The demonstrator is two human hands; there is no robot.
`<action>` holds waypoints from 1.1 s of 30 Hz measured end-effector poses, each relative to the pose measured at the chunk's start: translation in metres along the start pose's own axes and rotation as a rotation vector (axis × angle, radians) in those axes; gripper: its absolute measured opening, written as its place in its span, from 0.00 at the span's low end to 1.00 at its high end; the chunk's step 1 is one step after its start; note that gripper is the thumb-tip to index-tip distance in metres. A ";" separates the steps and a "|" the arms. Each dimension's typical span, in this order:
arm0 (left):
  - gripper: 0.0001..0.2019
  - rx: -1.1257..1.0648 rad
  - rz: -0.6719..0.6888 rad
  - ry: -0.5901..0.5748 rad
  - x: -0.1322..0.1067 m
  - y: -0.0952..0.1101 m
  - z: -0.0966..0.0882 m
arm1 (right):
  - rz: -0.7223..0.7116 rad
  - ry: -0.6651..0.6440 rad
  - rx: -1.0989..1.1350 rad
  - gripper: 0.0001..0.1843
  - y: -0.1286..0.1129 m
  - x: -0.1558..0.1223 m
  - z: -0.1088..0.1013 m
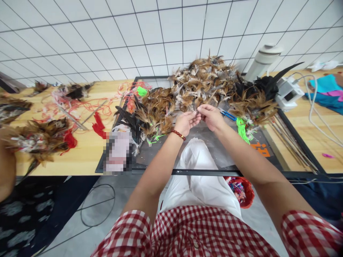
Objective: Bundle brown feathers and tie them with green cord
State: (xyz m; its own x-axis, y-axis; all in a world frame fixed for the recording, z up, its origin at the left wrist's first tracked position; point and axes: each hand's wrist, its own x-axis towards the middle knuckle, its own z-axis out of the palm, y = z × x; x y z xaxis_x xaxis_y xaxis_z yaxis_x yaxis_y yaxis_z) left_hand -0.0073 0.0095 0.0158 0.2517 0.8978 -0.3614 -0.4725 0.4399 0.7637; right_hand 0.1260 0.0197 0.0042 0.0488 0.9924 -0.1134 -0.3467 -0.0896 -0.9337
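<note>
My left hand (185,124), with a beaded bracelet at its wrist, and my right hand (213,117) meet fingertip to fingertip in front of a big heap of brown feathers (205,80). Both hands are closed in a pinch. Whatever lies between the fingertips is too small to make out. Left of them is a smaller bunch of brown feathers (157,107), with black feathers (130,119) beside it. Just beyond my right hand lies a slim blue tool (229,115), close to a bundle of bright green strands (242,130) and more brown feathers (250,107).
A black-framed tray (187,172) lies on the wooden table (88,157). Thin sticks (292,142), a pale bottle (262,62) and a white cabled device (289,92) stand or lie right. A co-worker's arm (6,164) is at left. Below sits a red basket (249,200).
</note>
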 end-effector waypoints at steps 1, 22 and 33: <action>0.06 0.014 0.004 0.000 0.000 0.000 0.000 | -0.005 -0.006 -0.002 0.24 0.000 0.000 0.000; 0.07 0.219 -0.081 -0.267 -0.001 0.003 -0.008 | 0.072 -0.228 -0.046 0.33 -0.010 0.001 -0.016; 0.09 0.228 -0.067 -0.198 0.000 -0.001 -0.004 | 0.000 -0.082 -0.129 0.26 -0.006 0.002 -0.009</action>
State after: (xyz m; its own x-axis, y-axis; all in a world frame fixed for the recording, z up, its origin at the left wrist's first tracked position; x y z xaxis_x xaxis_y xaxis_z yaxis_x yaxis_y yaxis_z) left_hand -0.0103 0.0094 0.0125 0.4461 0.8354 -0.3210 -0.2530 0.4617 0.8502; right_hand 0.1366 0.0214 0.0064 -0.0295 0.9955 -0.0905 -0.2237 -0.0949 -0.9700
